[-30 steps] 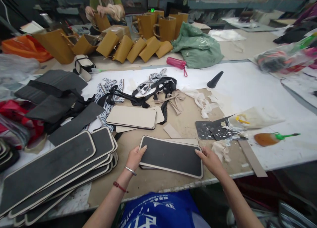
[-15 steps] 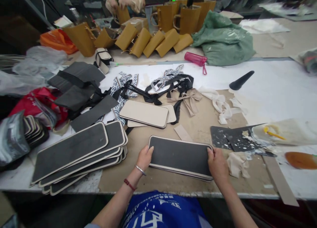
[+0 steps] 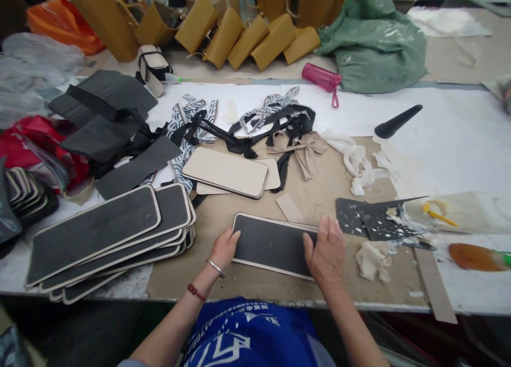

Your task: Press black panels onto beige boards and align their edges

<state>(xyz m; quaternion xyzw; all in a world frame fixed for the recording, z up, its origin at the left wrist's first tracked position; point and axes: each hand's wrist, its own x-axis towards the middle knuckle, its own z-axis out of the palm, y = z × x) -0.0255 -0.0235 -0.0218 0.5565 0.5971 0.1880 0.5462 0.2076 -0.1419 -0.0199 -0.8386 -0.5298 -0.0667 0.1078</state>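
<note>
A black rounded panel with a pale border [image 3: 267, 242] lies flat on the brown work surface [image 3: 255, 287] in front of me, on top of another like piece. My left hand [image 3: 224, 248] touches its left end with the fingertips. My right hand [image 3: 325, 252] lies palm down, fingers spread, across its right end. Left of it sits a fanned stack of several longer black panels [image 3: 107, 234]. Two beige panels [image 3: 227, 171] lie just beyond.
Black and patterned straps [image 3: 239, 127], a tan bow [image 3: 301, 149] and white scraps [image 3: 357, 162] lie mid-table. A glue-spattered black sheet [image 3: 367, 218], a brush [image 3: 479, 256], a pink bottle [image 3: 321, 77], a green bag [image 3: 371, 42] and tan leather bags [image 3: 239, 29] sit farther off.
My right hand slid from the panel's right edge onto its top face and flattened there. The view tilted down, and the person at the far side left the picture.
</note>
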